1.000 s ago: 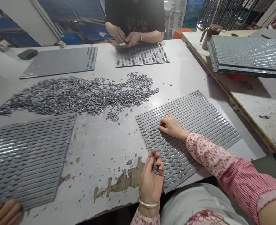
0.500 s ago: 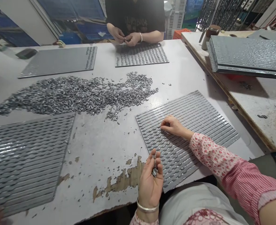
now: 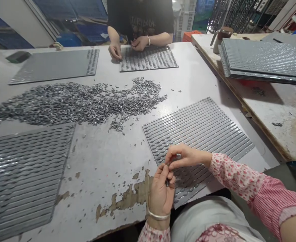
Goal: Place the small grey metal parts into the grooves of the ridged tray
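My left hand (image 3: 161, 193) is turned palm up at the near left edge of a ridged grey board (image 3: 208, 124), its fingers curled around several small grey oval pieces (image 3: 167, 182). My right hand (image 3: 184, 156) meets it at the fingertips, thumb and forefinger pinched together; whatever lies in that pinch is hidden. Rows of similar oval bumps run along the board's near left side, while straight ridges cover the rest. Part of the board is covered by both hands and my right sleeve.
A long pile of grey oval pieces (image 3: 75, 104) lies across the table (image 3: 105, 158). Another ridged board (image 3: 24, 174) is at left, and a mostly smooth board (image 3: 59, 65) behind. Opposite, a person's hands (image 3: 139, 43) work over a board (image 3: 150, 60). Stacked boards (image 3: 263, 60) stand at right.
My right hand has moved from over the board back toward me to my left fingertips. My left fingers have closed in more. The person opposite has separated their hands.
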The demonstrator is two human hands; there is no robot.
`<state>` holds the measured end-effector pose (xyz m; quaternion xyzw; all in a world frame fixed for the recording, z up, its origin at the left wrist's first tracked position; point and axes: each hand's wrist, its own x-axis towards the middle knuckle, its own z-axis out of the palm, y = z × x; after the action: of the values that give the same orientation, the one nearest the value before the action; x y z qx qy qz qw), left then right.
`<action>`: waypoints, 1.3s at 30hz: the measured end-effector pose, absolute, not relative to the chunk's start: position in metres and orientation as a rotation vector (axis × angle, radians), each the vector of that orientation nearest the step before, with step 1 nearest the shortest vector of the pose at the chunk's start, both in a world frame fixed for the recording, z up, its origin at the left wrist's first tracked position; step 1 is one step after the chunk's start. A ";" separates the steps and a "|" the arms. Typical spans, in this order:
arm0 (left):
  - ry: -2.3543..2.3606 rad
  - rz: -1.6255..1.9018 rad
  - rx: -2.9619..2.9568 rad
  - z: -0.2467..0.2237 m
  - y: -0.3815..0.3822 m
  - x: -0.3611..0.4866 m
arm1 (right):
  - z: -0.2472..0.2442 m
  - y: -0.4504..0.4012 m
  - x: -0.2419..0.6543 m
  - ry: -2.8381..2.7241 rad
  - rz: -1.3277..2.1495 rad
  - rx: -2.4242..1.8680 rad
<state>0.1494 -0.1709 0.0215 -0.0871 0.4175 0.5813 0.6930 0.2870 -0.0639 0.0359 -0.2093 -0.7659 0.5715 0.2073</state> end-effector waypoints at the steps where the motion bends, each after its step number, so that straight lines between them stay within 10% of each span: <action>1: 0.930 1.296 -0.201 0.022 -0.170 0.150 | 0.037 -0.066 0.285 -2.145 1.568 -0.582; 15: 0.917 1.295 -0.321 0.031 -0.170 0.129 | -0.008 -0.001 0.242 -2.368 0.640 -1.313; 39: 0.881 1.363 -0.304 0.014 -0.176 0.139 | -0.014 -0.004 0.227 -2.532 0.398 -1.344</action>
<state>0.1388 -0.1763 0.0140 -0.1353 0.3920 0.6066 0.6783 0.2266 -0.0044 -0.0140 -0.4610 -0.8681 0.1365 0.1235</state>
